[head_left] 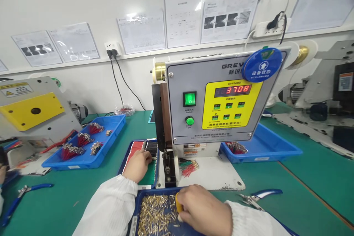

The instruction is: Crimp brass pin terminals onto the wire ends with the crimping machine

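My left hand (139, 165) is over a blue tray (124, 162) of red wires (135, 152) and black wires (152, 148). Its fingers are bent down at the black wires, and whatever they pinch is hidden. Over the right side of a dark blue tray (159, 193) of small brass-coloured metal pins (153, 212) is my right hand (204, 209), fingers curled together. A yellow cover (179, 202) shows at its fingertip; anything pinched there cannot be made out. Behind both hands stands a grey crimping machine (188, 169), its display lit at 3708.
Red and green wires with metal ends (190, 167) lie on the machine's base. Blue trays of wire bundles stand left (110, 132) and right (284, 150). Cutting pliers lie at right (267, 193) and left (41, 186). Another person's hand (2, 174) shows at the left edge.
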The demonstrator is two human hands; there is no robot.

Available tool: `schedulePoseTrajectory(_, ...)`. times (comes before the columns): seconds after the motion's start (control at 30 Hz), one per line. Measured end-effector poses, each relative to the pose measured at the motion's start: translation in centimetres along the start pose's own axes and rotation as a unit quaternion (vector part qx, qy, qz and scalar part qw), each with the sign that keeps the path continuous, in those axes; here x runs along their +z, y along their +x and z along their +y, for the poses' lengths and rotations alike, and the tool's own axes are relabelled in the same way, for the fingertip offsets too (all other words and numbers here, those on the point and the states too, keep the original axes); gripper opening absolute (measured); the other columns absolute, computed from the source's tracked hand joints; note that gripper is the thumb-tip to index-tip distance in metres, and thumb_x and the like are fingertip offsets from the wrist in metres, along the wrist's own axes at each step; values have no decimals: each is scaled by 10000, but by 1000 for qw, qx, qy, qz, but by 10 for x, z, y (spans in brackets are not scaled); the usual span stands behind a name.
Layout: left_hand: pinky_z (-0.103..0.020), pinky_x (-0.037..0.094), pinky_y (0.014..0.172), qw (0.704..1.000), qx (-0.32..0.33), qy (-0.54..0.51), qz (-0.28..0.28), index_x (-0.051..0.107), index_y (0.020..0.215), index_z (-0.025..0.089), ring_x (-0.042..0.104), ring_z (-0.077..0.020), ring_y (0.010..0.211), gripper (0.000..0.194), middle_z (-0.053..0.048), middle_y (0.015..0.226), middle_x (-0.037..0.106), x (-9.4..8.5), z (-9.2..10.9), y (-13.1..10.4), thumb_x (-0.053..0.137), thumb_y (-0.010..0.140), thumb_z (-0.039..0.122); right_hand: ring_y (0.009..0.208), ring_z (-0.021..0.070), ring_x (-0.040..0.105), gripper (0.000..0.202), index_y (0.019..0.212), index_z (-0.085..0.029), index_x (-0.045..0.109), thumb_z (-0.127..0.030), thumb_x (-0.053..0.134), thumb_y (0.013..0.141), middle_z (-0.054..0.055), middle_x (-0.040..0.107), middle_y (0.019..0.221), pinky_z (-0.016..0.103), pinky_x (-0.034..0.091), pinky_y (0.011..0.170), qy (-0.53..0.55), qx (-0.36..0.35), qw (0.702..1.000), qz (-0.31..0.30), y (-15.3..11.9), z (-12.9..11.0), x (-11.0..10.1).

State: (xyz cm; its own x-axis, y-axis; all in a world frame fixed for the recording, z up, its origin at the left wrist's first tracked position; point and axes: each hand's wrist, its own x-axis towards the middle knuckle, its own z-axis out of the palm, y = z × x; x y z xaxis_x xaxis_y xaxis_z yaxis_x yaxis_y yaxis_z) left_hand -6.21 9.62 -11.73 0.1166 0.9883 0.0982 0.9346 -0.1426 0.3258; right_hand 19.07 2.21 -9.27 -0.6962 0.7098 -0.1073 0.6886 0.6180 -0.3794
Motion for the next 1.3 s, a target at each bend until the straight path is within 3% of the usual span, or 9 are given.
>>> schedulePoseTrajectory(0.17,-283,377,775,1000,-1,-17,-5,634,741,174,562,-186,854,140,-45,850,612,-1,1,-1,553,851,142,720,195,598,103,678,-179,575,-196,648,749,16,648,768,272,387,640,2,-22,1000,19,1,-3,3)
schedulePoseTrajectory(0.3,-281,381,759,1000,0,-13,6,605,727,165,561,-185,840,147,-46,837,612,2,-2,0,543,859,142,683,172,574,97,684,-185,584,-197,671,726,-4,635,739,249,366,607,37,-2,999,11,2,-3,-3)
schedulePoseTrajectory(0.43,-276,388,756,999,-6,-27,36,610,769,166,563,-180,841,121,-37,836,626,4,-3,1,543,859,123,679,172,561,125,679,-181,568,-190,693,691,-9,618,704,241,341,588,41,25,999,16,2,0,-4)
schedulePoseTrajectory(0.6,-285,405,792,994,-21,-29,99,669,909,169,569,-180,877,159,-62,910,640,7,-2,4,516,888,128,691,157,562,118,645,-173,530,-128,599,730,-5,616,727,243,334,604,31,-18,999,28,2,-2,1)
schedulePoseTrajectory(0.7,-313,404,815,993,-11,2,121,701,895,174,556,-199,891,231,-85,909,630,8,-1,6,471,917,158,697,163,571,106,661,-176,546,-146,593,751,-4,619,734,251,336,607,20,-30,999,30,2,-5,0)
schedulePoseTrajectory(0.87,-343,387,814,998,6,35,61,708,776,166,533,-217,866,235,-89,862,619,2,2,13,494,859,117,728,188,599,35,747,-186,626,-194,660,755,0,637,751,250,368,620,36,-10,999,26,-1,-5,-7)
schedulePoseTrajectory(0.97,-318,388,805,999,16,32,33,690,709,158,546,-197,835,223,-72,814,623,-3,1,20,512,779,44,728,215,605,142,813,-186,659,-256,738,718,9,642,732,257,379,611,34,11,999,20,-2,-2,-8)
schedulePoseTrajectory(1.1,-277,400,767,999,15,27,19,672,669,157,568,-172,786,210,-45,750,626,-6,0,27,530,708,7,756,213,610,49,784,-179,662,-219,679,762,27,658,781,261,394,643,21,-2,1000,17,-1,-1,-4)
schedulePoseTrajectory(1.3,-308,407,789,999,3,28,43,689,787,147,566,-204,862,214,-86,870,633,-1,1,21,487,829,89,755,184,585,56,755,-178,653,-192,644,809,22,635,828,252,386,668,40,-27,999,15,2,-2,-4)
